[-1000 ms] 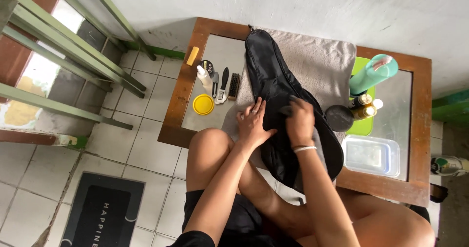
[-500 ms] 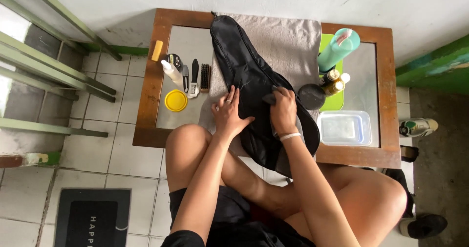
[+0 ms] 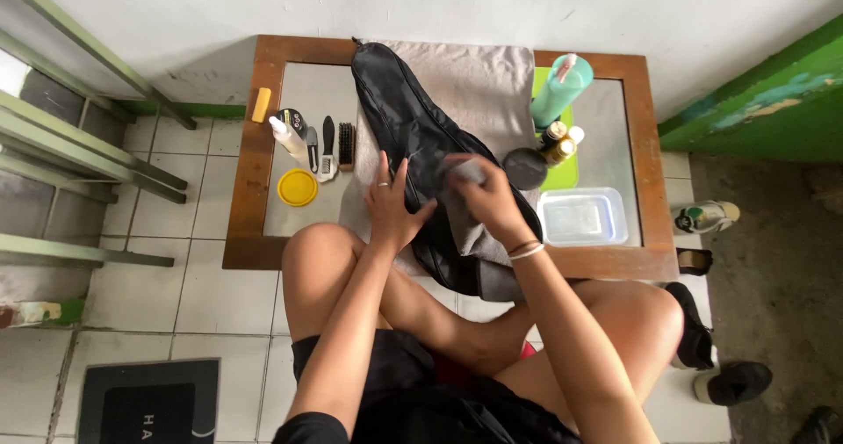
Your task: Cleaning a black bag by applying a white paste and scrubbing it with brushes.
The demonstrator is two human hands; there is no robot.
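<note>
On the wooden-framed table (image 3: 247, 198), a long black fabric bag (image 3: 399, 123) lies slack over a grey towel (image 3: 479, 84); left hand (image 3: 391, 205) presses flat and open, right hand (image 3: 483, 200) clutches a grey cloth (image 3: 467, 173).

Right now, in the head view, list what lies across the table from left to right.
Orange block → yellow lid → brush → left hand → right hand on the black bag → teal bottle → clear tub.

left hand (image 3: 389, 202) flat on black bag (image 3: 406, 128), right hand (image 3: 486, 200) gripping grey cloth (image 3: 465, 173)
</note>
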